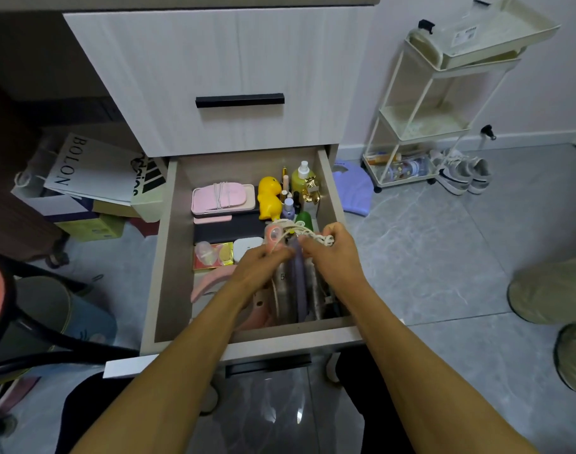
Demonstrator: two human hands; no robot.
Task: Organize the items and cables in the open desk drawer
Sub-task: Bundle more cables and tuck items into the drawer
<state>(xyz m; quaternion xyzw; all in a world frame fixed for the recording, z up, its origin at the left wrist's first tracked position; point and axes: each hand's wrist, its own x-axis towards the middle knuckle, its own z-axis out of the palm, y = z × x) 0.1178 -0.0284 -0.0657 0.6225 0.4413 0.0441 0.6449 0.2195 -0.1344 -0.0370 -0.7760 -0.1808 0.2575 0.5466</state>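
Both hands are working over the pulled-out pale wood-grain desk drawer (168, 257), right of centre. The left hand (258, 262) is pinching a small pink plastic gadget with a clear window (273, 235); the thin white tangled cable (308, 232) is running from it across to the right hand (334, 253), whose fingers are curling around a bunch of that cable. The cable is hanging above the drawer contents, near the right wall of the drawer.

Beneath the hands, silver cylindrical cans (285, 290) and a purple strip are lying lengthwise, reaching close to the front edge. Along the back wall: a yellow plastic duck-like toy (269, 198), a yellow-green bottle with a white cap (301, 178) and a small gold figurine (311, 190), which is sitting just beside the right wall. A flat pink case wrapped with white cord (222, 198) is lying on a black flat box (227, 229), left of the toy. A white rounded case (247, 247) is sitting just in front of the black box.

A bare strip of drawer floor is running along the left wall. A closed upper drawer with a black bar handle (240, 100) is sitting above the open one. A white wire rolling cart (421, 126) is standing well apart to the right, on grey tile floor (444, 257).
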